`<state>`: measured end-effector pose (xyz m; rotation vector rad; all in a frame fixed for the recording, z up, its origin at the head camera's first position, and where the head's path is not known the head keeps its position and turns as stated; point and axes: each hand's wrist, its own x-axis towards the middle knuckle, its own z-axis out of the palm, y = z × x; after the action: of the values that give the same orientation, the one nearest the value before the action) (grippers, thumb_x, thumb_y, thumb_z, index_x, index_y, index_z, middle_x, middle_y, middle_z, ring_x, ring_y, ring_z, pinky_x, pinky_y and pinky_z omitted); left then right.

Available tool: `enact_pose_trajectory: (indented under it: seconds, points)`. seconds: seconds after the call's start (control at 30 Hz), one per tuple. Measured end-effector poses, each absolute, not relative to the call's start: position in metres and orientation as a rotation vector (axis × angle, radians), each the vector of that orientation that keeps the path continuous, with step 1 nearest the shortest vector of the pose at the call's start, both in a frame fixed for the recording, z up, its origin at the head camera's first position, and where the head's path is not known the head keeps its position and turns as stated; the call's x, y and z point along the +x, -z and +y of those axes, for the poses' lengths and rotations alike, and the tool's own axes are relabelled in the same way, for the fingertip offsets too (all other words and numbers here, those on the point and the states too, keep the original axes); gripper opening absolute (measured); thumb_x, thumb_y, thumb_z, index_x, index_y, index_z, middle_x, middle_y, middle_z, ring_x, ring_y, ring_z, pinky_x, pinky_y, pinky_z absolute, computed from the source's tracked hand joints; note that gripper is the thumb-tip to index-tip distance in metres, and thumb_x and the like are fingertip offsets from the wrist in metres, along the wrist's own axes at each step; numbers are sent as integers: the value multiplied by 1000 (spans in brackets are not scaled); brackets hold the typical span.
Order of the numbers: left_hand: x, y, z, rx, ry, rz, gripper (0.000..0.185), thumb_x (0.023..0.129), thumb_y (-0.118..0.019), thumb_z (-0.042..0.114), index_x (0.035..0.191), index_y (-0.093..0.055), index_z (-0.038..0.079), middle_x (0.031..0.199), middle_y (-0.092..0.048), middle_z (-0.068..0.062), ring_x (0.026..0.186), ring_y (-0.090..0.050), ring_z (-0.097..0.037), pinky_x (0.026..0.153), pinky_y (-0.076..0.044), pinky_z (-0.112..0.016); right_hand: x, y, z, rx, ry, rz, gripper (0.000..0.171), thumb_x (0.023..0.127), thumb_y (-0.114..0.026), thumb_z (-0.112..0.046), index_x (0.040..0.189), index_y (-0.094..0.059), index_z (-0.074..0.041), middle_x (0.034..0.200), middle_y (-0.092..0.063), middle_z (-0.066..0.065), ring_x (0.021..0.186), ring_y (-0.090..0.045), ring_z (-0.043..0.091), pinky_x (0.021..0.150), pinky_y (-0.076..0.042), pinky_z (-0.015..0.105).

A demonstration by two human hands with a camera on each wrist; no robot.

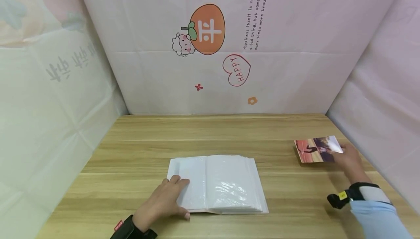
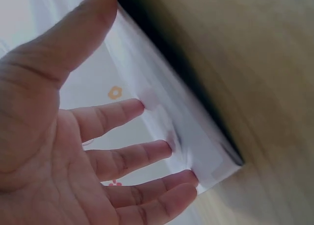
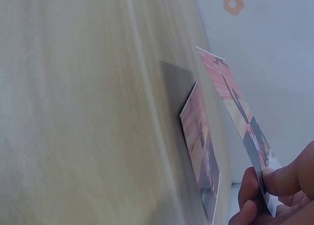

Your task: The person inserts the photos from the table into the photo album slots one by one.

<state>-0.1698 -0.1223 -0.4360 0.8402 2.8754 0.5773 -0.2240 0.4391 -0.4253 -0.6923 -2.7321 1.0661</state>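
An open photo album [image 1: 226, 184] with white, glossy sleeve pages lies in the middle of the wooden table [image 1: 229, 133]. My left hand [image 1: 170, 193] rests flat on its left page, fingers straight. In the left wrist view the left hand [image 2: 98, 137] has its fingertips [image 2: 169, 145] against the album's page edges [image 2: 147, 63]. At the far right my right hand [image 1: 346, 155] pinches one photo [image 1: 319, 145] by its corner, raised a little above a small photo stack [image 1: 311, 158]. The right wrist view shows the pinched photo [image 3: 235, 107] tilted up off the photo stack [image 3: 198, 146].
Printed cloth walls [image 1: 210, 49] enclose the table on the left, back and right. The right wall stands close behind the photo stack. Bare wood lies between the album and the photos.
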Motion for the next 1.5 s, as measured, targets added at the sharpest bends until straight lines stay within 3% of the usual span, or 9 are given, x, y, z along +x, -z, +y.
enact_pose_trajectory:
  seconds: [0.13,0.27,0.47,0.57,0.8,1.1,1.5]
  points:
    - [-171,438,-123,836,-566,2882,89,55,-85,46,126,-54,3,117,-50,-20,88,-49,-33,72,-43,-46,-231,423,429,-692,-1137,-2698,61,88,-50,-9,134,-22,20,128,-26,42,110,-35,49,87,-36,54]
    - [-171,440,-124,836,-564,2883,88,55,-85,47,125,-55,4,113,-51,-16,85,-48,-28,69,-43,-43,-242,425,421,-679,-1223,-2664,62,87,-50,-5,135,-20,20,125,-31,41,97,-46,41,69,-49,39]
    - [-171,439,-124,860,-577,2886,85,55,-85,45,123,-56,3,109,-53,-13,84,-49,-26,68,-43,-41,-250,421,405,-566,-1269,-2675,64,88,-55,-11,134,-23,20,116,-41,38,78,-55,23,55,-47,25]
    - [-171,439,-124,882,-574,2893,84,54,-85,45,121,-57,3,106,-54,-12,84,-50,-26,69,-44,-41,-252,417,394,-518,-1301,-2656,62,89,-56,-12,133,-25,19,110,-46,35,66,-54,12,53,-45,25]
    - [-171,437,-124,895,-565,2896,83,54,-85,46,119,-58,3,104,-55,-10,85,-50,-24,72,-43,-39,-263,417,369,-491,-1418,-2585,57,88,-56,-6,134,-30,14,98,-52,28,59,-54,13,48,-44,27]
    - [-172,434,-123,884,-565,2878,83,54,-85,47,120,-58,3,103,-55,-9,84,-49,-23,71,-43,-37,-273,413,333,-346,-1485,-2607,53,91,-55,-5,135,-31,13,102,-50,24,60,-49,10,47,-40,26]
    - [-175,435,-123,919,-570,2872,93,57,-81,53,127,-51,0,109,-53,-14,83,-49,-22,74,-43,-39,-294,407,279,-197,-1589,-2616,49,91,-58,-8,131,-38,12,96,-61,22,65,-57,8,54,-41,27]
